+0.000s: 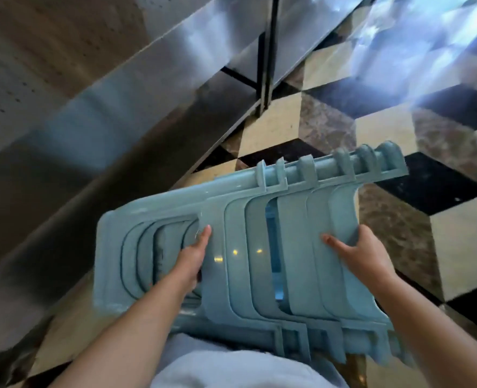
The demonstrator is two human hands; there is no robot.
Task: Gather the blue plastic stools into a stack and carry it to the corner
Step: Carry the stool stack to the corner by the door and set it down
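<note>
A nested stack of several blue plastic stools (237, 247) lies on its side in front of my body, held off the floor, seats to the left and legs pointing right. My left hand (192, 259) grips a stool's side panel near the seat end, fingers tucked under the edge. My right hand (363, 253) clasps the edge of an outer leg panel near the leg end, thumb on top. The stack's lower side is hidden against my light clothing.
A brushed-steel wall or counter (114, 113) runs diagonally along the left, with a dark vertical seam (265, 68) at its far end. The floor (329, 124) is glossy cube-pattern tile in cream, brown and black, open to the right.
</note>
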